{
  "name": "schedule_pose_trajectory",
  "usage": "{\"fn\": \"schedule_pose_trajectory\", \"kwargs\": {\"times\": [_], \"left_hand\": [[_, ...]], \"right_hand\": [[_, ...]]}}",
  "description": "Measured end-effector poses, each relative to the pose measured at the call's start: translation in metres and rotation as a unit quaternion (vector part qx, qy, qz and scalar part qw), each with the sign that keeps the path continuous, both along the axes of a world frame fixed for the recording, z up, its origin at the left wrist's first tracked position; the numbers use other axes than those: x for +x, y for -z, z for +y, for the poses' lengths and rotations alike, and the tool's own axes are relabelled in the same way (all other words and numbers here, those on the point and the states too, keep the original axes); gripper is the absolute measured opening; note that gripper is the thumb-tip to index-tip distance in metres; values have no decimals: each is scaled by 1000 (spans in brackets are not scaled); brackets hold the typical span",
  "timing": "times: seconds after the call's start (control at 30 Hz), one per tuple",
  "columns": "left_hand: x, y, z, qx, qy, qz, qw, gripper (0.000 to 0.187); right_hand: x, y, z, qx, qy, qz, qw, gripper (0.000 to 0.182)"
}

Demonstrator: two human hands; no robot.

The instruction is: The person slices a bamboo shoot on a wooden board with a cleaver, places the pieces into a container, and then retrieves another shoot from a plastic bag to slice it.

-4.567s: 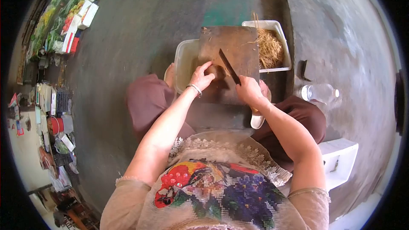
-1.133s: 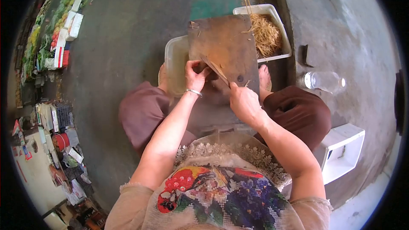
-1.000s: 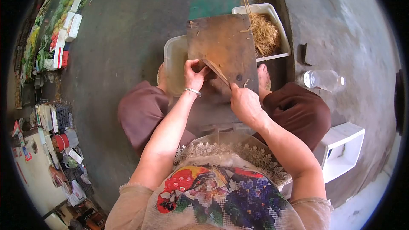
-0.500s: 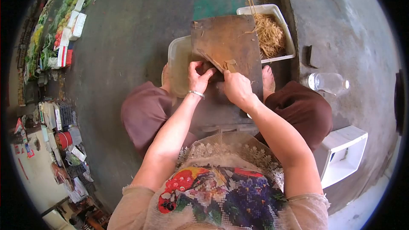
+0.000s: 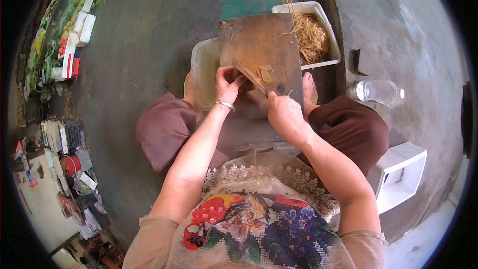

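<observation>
Since a moment ago, two thin tan slices (image 5: 265, 73) lie freshly cut on the worn brown wooden chopping board (image 5: 259, 40). Left hand (image 5: 227, 83) pinches the small brown root piece; right hand (image 5: 282, 114) grips the narrow-bladed knife (image 5: 250, 76) against it. Beside them, a white plastic tub (image 5: 326, 25) holds dry, straw-like shreds.

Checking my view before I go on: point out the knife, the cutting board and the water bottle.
knife (image 5: 250, 76): head view, on the flat of the blade.
cutting board (image 5: 259, 40): head view, on its bare upper middle.
water bottle (image 5: 376, 90): head view, on the clear body, lying on the floor.
</observation>
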State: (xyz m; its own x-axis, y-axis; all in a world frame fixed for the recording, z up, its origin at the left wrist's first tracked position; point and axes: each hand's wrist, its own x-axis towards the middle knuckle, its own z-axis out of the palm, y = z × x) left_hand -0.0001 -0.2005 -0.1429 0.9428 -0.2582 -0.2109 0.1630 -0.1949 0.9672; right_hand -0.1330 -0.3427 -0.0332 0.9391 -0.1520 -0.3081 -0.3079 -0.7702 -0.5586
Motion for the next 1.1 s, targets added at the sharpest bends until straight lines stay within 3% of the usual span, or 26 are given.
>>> {"fn": "schedule_pose_trajectory", "kwargs": {"times": [0.43,0.63,0.87,0.97,1.1], "left_hand": [[-2,8,1,122,-4,-135,983,50],[-2,3,-1,-37,-1,-9,999,53],[3,23,7,-32,18,-27,999,50],[2,17,7,-53,9,30,998,49],[1,13,4,-7,14,-22,1000,50]], "right_hand": [[51,44,4,-15,29,-50,998,13],[10,-2,0,7,1,0,1000,12],[-13,1,-3,-1,7,-30,1000,14],[-8,2,-1,-6,5,-30,1000,15],[14,11,1,3,6,-25,1000,12]]}}
